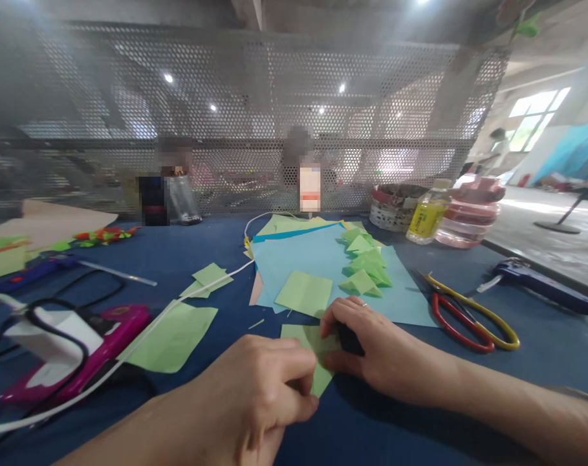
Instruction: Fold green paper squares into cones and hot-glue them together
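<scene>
A light green sheet of paper (298,332) lies on the blue table in front of me, partly covered by both hands. My left hand (274,382) is closed at its left side, fingers curled and thumb against the paper's lower edge. Curving in from the right, my right hand (364,336) has its fingertips and thumb on the same paper. Just beyond is a creased green square (305,292), resting on light blue sheets (298,255). A row of folded green paper pieces (366,265) stands on the right part of those sheets.
Scissors (463,320) with red and yellow handles lie at right, near a blue glue gun (548,285). A basket (398,206), yellow-labelled bottle (427,213) and pink jug (468,213) stand behind. At left, a white cable (162,320) crosses green paper (177,340) beside a magenta power strip (129,320).
</scene>
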`<state>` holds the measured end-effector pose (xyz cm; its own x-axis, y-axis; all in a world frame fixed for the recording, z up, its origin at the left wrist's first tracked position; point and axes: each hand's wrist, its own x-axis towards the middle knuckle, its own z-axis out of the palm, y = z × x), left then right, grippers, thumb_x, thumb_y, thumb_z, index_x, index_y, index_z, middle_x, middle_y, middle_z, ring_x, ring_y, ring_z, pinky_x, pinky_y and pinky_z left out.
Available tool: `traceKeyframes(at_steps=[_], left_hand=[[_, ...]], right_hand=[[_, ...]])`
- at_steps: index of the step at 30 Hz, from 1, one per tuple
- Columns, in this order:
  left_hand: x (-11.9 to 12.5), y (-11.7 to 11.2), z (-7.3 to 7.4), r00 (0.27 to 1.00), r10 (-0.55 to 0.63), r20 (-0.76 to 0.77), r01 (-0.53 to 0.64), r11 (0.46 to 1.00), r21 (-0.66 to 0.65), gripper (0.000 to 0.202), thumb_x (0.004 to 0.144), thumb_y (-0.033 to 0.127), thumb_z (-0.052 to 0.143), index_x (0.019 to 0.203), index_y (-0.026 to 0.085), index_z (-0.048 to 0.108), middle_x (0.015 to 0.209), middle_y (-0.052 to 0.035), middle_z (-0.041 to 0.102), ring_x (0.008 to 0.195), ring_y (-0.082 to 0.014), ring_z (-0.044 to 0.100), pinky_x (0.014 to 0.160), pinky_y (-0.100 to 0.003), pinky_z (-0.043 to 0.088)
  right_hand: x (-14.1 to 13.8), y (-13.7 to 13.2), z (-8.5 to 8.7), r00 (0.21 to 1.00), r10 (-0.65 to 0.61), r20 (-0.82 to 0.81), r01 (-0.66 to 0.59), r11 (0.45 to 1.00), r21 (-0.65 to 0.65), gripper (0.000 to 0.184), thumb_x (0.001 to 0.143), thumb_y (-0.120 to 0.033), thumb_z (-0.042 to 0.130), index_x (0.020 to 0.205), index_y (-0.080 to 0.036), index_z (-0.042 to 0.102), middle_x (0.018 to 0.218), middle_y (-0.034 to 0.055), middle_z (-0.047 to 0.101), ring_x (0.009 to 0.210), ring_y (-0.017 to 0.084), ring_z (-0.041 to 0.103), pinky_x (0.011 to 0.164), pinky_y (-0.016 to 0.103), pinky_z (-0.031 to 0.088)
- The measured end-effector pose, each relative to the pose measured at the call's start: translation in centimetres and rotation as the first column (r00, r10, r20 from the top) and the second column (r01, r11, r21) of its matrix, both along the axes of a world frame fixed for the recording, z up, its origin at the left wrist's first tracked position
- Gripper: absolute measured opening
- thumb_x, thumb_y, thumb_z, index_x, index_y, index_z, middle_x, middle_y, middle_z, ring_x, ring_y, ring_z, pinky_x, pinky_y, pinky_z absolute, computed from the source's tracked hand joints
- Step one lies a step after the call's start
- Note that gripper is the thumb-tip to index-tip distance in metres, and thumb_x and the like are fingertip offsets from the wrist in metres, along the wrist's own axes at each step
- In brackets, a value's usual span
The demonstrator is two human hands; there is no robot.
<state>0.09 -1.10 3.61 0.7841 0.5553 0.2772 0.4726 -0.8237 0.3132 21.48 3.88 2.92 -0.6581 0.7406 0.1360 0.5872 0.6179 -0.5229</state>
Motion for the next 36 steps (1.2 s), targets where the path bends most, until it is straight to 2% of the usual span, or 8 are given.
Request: traceKeyframes(at_steps=[6, 10, 14, 21, 25, 28, 31, 36], left_hand=[[-0.2, 0.4, -0.1, 0.996, -0.092, -0.001, 0.092, 0.995, 0.042, 0.023, 0.073, 0.000, 0.047, 0.078, 0.018, 0.061, 0.081, 0.0000, 0.061, 0.069, -0.0120, 0.056, 0.057, -0.024, 0.039], [-0.1, 0.2, 0.0, 0.998, -0.064, 0.021, 0.062, 0.996, 0.058, 0.025, 0.081, 0.001, 0.044, 0.082, 0.018, 0.062, 0.082, -0.0021, 0.062, 0.074, -0.0134, 0.058, 0.063, -0.024, 0.041], [0.2, 0.0, -0.2, 0.996, -0.012, 0.085, 0.008, 0.998, 0.057, 0.028, 0.084, 0.001, 0.040, 0.083, 0.017, 0.063, 0.081, -0.0030, 0.062, 0.072, -0.0139, 0.056, 0.064, -0.026, 0.040], [0.5, -0.5, -0.5, 0.995, 0.020, 0.100, -0.024, 0.999, 0.039, 0.027, 0.086, 0.002, 0.039, 0.089, 0.016, 0.061, 0.085, -0.0040, 0.062, 0.077, -0.0152, 0.057, 0.070, -0.026, 0.042], [0.6, -0.6, -0.8, 0.995, 0.025, 0.092, -0.027, 1.000, 0.016, 0.018, 0.088, 0.006, 0.045, 0.086, 0.017, 0.059, 0.084, -0.0024, 0.061, 0.078, -0.0149, 0.058, 0.072, -0.025, 0.043], [0.5, -0.3, -0.9, 0.997, 0.018, 0.078, -0.019, 1.000, 0.009, 0.011, 0.088, 0.009, 0.051, 0.085, 0.017, 0.059, 0.085, -0.0019, 0.062, 0.079, -0.0152, 0.058, 0.073, -0.025, 0.044], [0.5, 0.0, -0.8, 0.997, 0.029, 0.071, -0.031, 0.999, 0.017, 0.007, 0.087, 0.011, 0.055, 0.087, 0.016, 0.060, 0.089, -0.0024, 0.063, 0.081, -0.0160, 0.059, 0.074, -0.026, 0.044], [0.5, 0.2, -0.9, 0.999, 0.035, 0.015, -0.035, 0.999, 0.022, 0.005, 0.087, 0.017, 0.060, 0.091, 0.015, 0.062, 0.092, -0.0045, 0.063, 0.084, -0.0185, 0.059, 0.073, -0.029, 0.045]], right_hand=[[0.5, 1.1, -0.9, 0.999, 0.019, -0.047, -0.014, 0.996, 0.093, 0.024, 0.078, 0.001, 0.053, 0.091, -0.019, 0.057, 0.094, 0.0036, 0.061, 0.087, 0.018, 0.055, 0.079, 0.031, 0.043], [0.4, 1.3, -1.0, 0.994, 0.031, -0.102, -0.019, 0.993, 0.116, 0.023, 0.090, -0.005, 0.043, 0.098, -0.019, 0.058, 0.096, 0.0044, 0.064, 0.088, 0.018, 0.057, 0.079, 0.031, 0.045], [0.3, 1.1, -0.8, 0.996, 0.035, -0.083, -0.024, 0.992, 0.125, 0.018, 0.093, -0.012, 0.044, 0.101, -0.018, 0.058, 0.098, 0.0054, 0.065, 0.087, 0.018, 0.059, 0.079, 0.031, 0.045], [0.1, 0.8, -0.6, 0.996, -0.034, -0.079, 0.037, 0.998, 0.043, 0.020, 0.089, -0.016, 0.050, 0.109, -0.019, 0.053, 0.075, -0.0024, 0.057, 0.064, 0.013, 0.052, 0.063, 0.026, 0.041], [0.1, 0.7, -0.2, 0.987, -0.014, -0.160, 0.012, 1.000, -0.015, 0.028, 0.087, -0.013, 0.047, 0.114, -0.020, 0.048, 0.075, -0.0042, 0.051, 0.063, 0.012, 0.049, 0.060, 0.023, 0.040], [0.2, 0.6, 0.1, 0.982, -0.010, -0.190, 0.001, 0.999, -0.050, 0.025, 0.085, -0.011, 0.045, 0.108, -0.020, 0.049, 0.072, -0.0052, 0.050, 0.061, 0.011, 0.045, 0.058, 0.022, 0.037], [0.3, 0.6, 0.3, 0.985, -0.016, -0.170, 0.002, 0.996, -0.084, 0.019, 0.081, -0.007, 0.043, 0.089, -0.019, 0.056, 0.068, -0.0050, 0.051, 0.060, 0.010, 0.043, 0.056, 0.021, 0.035], [0.4, 0.7, 0.5, 0.986, -0.016, -0.166, -0.017, 0.981, -0.195, 0.027, 0.077, -0.008, 0.038, 0.075, -0.017, 0.063, 0.071, -0.0016, 0.060, 0.067, 0.012, 0.052, 0.063, 0.022, 0.039]])
